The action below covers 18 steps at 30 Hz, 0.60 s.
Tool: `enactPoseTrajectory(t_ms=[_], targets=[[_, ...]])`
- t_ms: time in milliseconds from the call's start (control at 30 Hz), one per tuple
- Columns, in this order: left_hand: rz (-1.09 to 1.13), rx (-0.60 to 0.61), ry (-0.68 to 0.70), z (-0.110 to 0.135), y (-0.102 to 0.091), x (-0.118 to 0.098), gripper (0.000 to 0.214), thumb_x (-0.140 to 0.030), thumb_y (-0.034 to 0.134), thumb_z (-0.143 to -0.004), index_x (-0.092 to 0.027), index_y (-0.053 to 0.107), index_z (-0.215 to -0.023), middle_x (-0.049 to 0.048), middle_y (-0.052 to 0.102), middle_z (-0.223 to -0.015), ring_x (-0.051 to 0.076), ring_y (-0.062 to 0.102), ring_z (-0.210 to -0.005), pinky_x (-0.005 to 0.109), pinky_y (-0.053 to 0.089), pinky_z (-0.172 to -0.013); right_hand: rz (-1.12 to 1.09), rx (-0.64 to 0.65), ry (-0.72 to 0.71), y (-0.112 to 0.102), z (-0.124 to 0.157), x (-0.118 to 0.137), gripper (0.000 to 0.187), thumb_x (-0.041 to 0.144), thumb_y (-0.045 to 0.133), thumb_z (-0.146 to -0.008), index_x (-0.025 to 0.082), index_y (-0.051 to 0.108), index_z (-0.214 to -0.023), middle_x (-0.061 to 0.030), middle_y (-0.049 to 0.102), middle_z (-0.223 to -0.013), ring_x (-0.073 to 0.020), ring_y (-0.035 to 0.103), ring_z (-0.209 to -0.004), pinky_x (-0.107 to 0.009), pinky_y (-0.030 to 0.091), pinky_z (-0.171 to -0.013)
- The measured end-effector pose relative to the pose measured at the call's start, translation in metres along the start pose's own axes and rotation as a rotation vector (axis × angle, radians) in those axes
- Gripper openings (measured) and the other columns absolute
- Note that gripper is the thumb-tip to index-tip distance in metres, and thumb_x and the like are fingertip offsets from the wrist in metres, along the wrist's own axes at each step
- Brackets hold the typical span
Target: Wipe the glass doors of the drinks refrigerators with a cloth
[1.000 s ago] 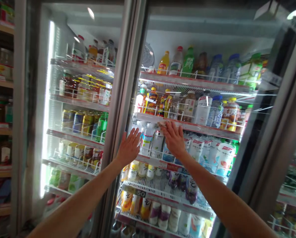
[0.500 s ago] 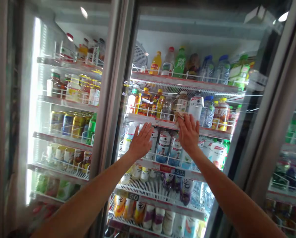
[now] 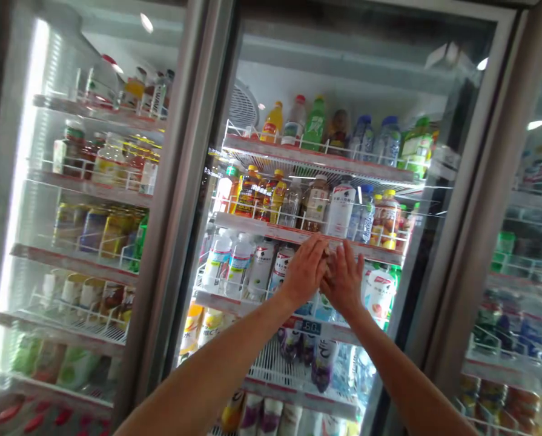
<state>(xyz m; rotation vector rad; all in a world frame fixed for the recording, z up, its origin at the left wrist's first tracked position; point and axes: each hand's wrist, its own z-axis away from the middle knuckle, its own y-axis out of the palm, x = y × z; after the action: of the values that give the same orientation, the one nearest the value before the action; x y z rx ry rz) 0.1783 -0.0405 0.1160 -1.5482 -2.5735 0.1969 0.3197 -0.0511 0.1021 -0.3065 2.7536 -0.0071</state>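
Observation:
A crumpled beige cloth [image 3: 327, 259] shows between my two hands, in front of the glass door of a drinks fridge. My left hand [image 3: 304, 271] has its fingers bent together at the cloth's left side and seems to grip it. On the other side, my right hand [image 3: 344, 281] holds the cloth under its thumb side, its other fingers pointing up along the glass. Most of the cloth is hidden by the hands. Behind the glass, the shelf edge [image 3: 275, 230] and a white-labelled bottle [image 3: 341, 209] are nearest.
The glass door has a metal frame [image 3: 468, 200] at the right and a thick upright post [image 3: 175, 181] at the left. Shelves of bottles and cans fill this fridge. Another lit fridge section [image 3: 93, 181] stands to the left, and one more [image 3: 516, 284] to the right.
My left hand has moved right across the glass to meet the right hand at the cloth. The right hand and cloth are lower against the shelves. The view has shifted slightly.

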Motion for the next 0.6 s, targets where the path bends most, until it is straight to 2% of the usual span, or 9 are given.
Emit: enactPoseTrajectory(t_ms=[100, 200, 267, 333, 400, 467, 533, 600], targets=[[-0.107, -0.021, 0.024, -0.001, 0.013, -0.003, 0.043, -0.019, 0.033, -0.089, -0.014, 0.035, -0.132, 0.0149, 0.036, -0.141, 0.022, 0.025, -0.136, 0.044, 0.035, -0.108, 0.021, 0.035, -0.037, -0.021, 0.006, -0.039, 0.079, 0.045, 0.049, -0.082, 0.015, 0.011, -0.145, -0.0177, 0.025, -0.147, -0.0278, 0.025, -0.136, -0.054, 0.019, -0.109], [-0.209, -0.045, 0.014, -0.006, 0.031, -0.016, 0.043, -0.024, 0.036, -0.089, -0.01, 0.038, -0.129, 0.0165, 0.036, -0.141, 0.026, 0.019, -0.138, 0.048, 0.032, -0.109, 0.126, -0.042, 0.087, -0.03, 0.003, -0.071, 0.07, 0.042, 0.042, -0.086, 0.014, 0.015, -0.145, -0.0185, 0.026, -0.147, -0.0293, 0.025, -0.136, -0.055, 0.022, -0.107], [-0.27, -0.035, 0.04, -0.01, 0.042, -0.023, 0.047, -0.032, 0.04, -0.088, -0.007, 0.04, -0.128, 0.0176, 0.036, -0.142, 0.029, 0.014, -0.139, 0.05, 0.031, -0.109, 0.201, -0.068, 0.196, -0.028, -0.003, -0.082, 0.064, 0.04, 0.036, -0.089, 0.013, 0.018, -0.144, -0.0198, 0.029, -0.146, -0.0308, 0.026, -0.135, -0.057, 0.024, -0.105], [-0.318, 0.014, 0.104, -0.013, 0.044, -0.02, 0.048, -0.034, 0.041, -0.088, -0.008, 0.04, -0.128, 0.0159, 0.035, -0.143, 0.028, 0.012, -0.14, 0.049, 0.03, -0.109, 0.235, -0.037, 0.253, -0.024, -0.007, -0.084, 0.062, 0.04, 0.034, -0.089, 0.013, 0.021, -0.143, -0.0198, 0.031, -0.145, -0.0321, 0.027, -0.135, -0.059, 0.023, -0.104], [-0.369, 0.066, 0.153, -0.014, 0.028, -0.002, 0.045, -0.03, 0.038, -0.089, -0.012, 0.04, -0.13, 0.0118, 0.035, -0.144, 0.024, 0.012, -0.14, 0.045, 0.029, -0.111, 0.241, -0.023, 0.275, -0.021, -0.007, -0.082, 0.062, 0.042, 0.034, -0.089, 0.014, 0.024, -0.143, -0.0188, 0.031, -0.145, -0.0331, 0.026, -0.135, -0.06, 0.022, -0.104], [-0.44, 0.062, 0.118, -0.014, -0.006, 0.027, 0.043, -0.028, 0.035, -0.09, -0.016, 0.039, -0.131, 0.0094, 0.035, -0.144, 0.022, 0.012, -0.14, 0.043, 0.028, -0.111, 0.234, -0.027, 0.286, -0.02, -0.005, -0.08, 0.062, 0.041, 0.035, -0.089, 0.015, 0.024, -0.143, -0.0184, 0.03, -0.145, -0.0334, 0.024, -0.136, -0.061, 0.021, -0.104], [-0.531, -0.035, -0.051, -0.015, -0.043, 0.056, 0.045, -0.027, 0.035, -0.09, -0.018, 0.036, -0.134, 0.0101, 0.03, -0.146, 0.024, 0.009, -0.14, 0.046, 0.027, -0.112, 0.23, -0.021, 0.284, -0.02, -0.002, -0.079, 0.062, 0.04, 0.036, -0.088, 0.015, 0.023, -0.143, -0.0181, 0.031, -0.145, -0.0331, 0.024, -0.136, -0.061, 0.02, -0.104], [-0.586, -0.143, -0.198, -0.019, -0.068, 0.074, 0.048, -0.026, 0.037, -0.089, -0.018, 0.031, -0.136, 0.0105, 0.023, -0.148, 0.027, 0.008, -0.14, 0.049, 0.024, -0.112, 0.235, -0.016, 0.291, -0.02, -0.001, -0.079, 0.061, 0.04, 0.036, -0.088, 0.015, 0.024, -0.143, -0.0178, 0.032, -0.144, -0.0329, 0.025, -0.136, -0.061, 0.019, -0.104]])
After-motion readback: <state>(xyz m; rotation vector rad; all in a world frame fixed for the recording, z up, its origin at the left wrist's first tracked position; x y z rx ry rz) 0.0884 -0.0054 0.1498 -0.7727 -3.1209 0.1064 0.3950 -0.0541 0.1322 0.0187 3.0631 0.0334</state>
